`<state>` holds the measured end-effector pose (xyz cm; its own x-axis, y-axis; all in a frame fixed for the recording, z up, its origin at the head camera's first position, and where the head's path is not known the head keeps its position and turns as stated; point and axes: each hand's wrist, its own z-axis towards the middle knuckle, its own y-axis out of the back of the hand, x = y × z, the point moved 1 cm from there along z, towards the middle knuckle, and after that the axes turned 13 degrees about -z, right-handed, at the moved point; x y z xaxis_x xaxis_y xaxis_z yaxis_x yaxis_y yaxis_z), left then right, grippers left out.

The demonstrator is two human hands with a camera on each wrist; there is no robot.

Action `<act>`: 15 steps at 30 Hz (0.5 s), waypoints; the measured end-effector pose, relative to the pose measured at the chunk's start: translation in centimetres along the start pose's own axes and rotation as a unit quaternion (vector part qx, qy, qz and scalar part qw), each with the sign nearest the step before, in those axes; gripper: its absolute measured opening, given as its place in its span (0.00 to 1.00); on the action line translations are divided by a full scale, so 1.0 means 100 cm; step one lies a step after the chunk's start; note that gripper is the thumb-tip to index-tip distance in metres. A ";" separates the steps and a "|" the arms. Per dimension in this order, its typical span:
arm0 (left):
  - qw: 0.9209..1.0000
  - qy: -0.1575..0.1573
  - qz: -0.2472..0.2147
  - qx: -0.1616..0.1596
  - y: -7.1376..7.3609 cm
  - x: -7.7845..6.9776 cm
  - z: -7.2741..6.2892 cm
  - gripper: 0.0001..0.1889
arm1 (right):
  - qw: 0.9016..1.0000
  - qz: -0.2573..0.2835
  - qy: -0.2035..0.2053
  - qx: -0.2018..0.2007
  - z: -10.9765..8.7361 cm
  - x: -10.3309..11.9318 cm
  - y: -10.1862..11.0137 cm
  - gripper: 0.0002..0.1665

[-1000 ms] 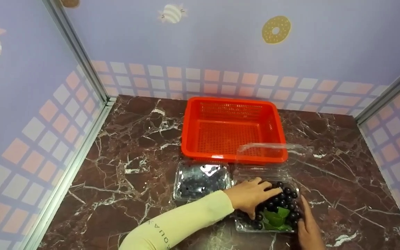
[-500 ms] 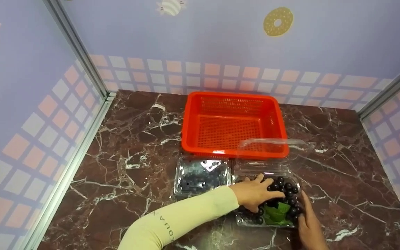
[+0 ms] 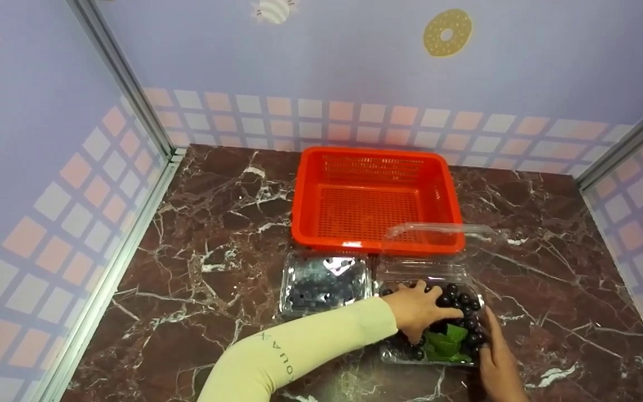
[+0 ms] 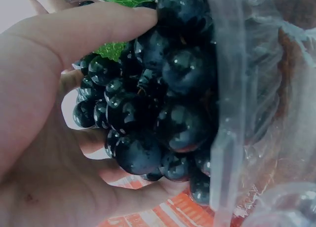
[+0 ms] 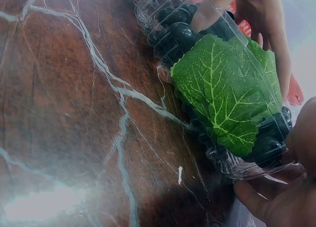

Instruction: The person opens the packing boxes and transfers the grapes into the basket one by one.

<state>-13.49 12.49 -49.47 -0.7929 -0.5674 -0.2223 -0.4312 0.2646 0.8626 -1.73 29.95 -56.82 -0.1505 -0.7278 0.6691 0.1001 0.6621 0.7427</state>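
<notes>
A bunch of dark grapes (image 3: 470,315) with green leaves (image 3: 447,341) lies in a clear plastic clamshell box (image 5: 232,173), whose lid (image 3: 444,229) stands raised at the back. My left hand (image 3: 421,311) reaches into the box from the left. In the left wrist view its thumb and fingers curve round the grapes, touching them. At the box's right side my right hand (image 3: 501,360) grips the wall, thumb uppermost in the right wrist view. The undersides of the grapes are hidden.
A second clamshell box (image 3: 324,285), closed over dark fruit, sits left of the first. Behind both stands a red plastic basket (image 3: 377,247), partly overlapped in view by the raised lid. Panelled walls border the brown marble-patterned table (image 3: 204,268) at the back and sides.
My left hand has shifted a little to the right over the grapes, with its sleeve following. The right hand keeps its hold on the box. The head view has tilted slightly downward.
</notes>
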 end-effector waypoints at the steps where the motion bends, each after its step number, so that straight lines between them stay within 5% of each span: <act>1: 1.000 0.002 0.005 0.001 0.000 0.000 0.001 0.55 | 1.000 -0.002 0.001 -0.001 0.000 0.000 0.000 0.48; 9: 0.999 0.023 0.023 0.004 -0.006 -0.005 0.006 0.57 | 1.000 -0.023 -0.004 0.001 0.000 0.002 0.001 0.46; 15: 0.998 0.035 -0.005 -0.053 -0.013 -0.008 0.009 0.51 | 1.000 -0.030 -0.006 0.008 0.001 0.004 0.001 0.46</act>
<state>-12.74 13.30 -50.82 -0.7549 -0.6241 -0.2016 -0.3878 0.1768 0.9046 -1.84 29.80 -56.48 -0.1685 -0.7636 0.6234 0.0753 0.6206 0.7805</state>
